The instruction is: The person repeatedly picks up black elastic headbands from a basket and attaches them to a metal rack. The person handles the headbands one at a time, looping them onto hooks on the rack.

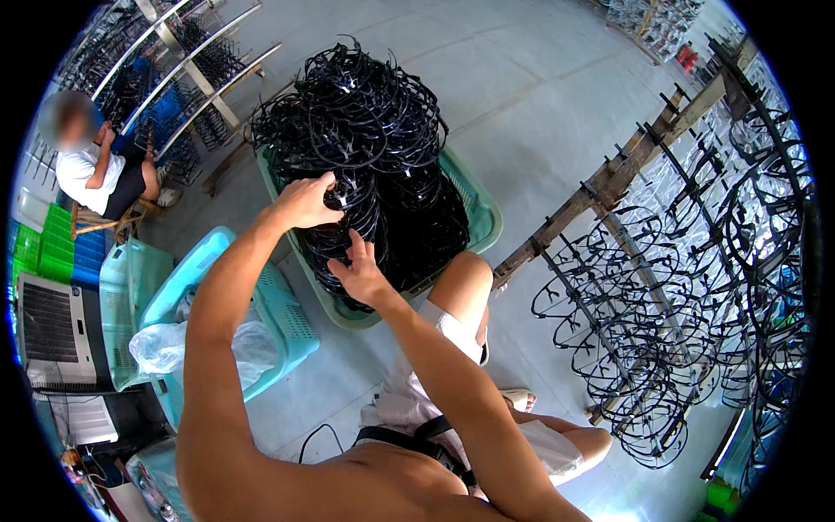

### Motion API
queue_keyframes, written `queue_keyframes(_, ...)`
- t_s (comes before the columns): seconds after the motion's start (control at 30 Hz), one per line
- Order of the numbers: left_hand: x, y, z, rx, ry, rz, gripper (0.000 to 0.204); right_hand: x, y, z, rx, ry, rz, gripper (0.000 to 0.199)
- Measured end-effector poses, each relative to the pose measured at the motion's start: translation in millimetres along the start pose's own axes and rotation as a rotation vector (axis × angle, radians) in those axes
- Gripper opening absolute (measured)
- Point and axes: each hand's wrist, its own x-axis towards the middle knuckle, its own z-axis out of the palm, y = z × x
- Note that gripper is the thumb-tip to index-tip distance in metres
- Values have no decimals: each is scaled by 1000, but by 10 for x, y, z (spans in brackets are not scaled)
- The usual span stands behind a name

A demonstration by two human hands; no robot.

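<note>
A large heap of thin black wiry hoops [374, 113], tangled and shiny, fills a pale green plastic basket [489, 213] in front of me and rises above its rim. My left hand [306, 202] is over the near left side of the heap, with thumb and fingers apart and nothing visible between them. Closer to me, my right hand [361, 273] hovers at the heap's near edge with its fingers spread. Whether either hand's fingertips touch the hoops, I cannot tell.
To my left stands a turquoise basket [300, 335] with clear plastic bags [252, 348]. Beyond it a person [91, 170] sits on a wooden chair. At right, a wooden rack [609, 178] bears many black hoops. A metal rack [187, 65] stands far left.
</note>
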Motion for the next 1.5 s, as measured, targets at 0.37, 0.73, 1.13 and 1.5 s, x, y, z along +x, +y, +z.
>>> queue_keyframes(0.37,-1,-299,-897,-701,-90,-153,25,-197,-78,-143,-589,295,-81,54)
queue_keyframes(0.73,-720,1086,-261,-249,245,169,53,-153,-680,-518,1448,-85,28,37)
queue_keyframes(1.13,-638,1767,-201,-1557,-66,198,65,-941,-909,-1379,968,94,-318,38)
queue_keyframes(1.5,-723,2871,776,-2431,-624,642,97,-2758,-1100,-2028,-238,320,-185,43)
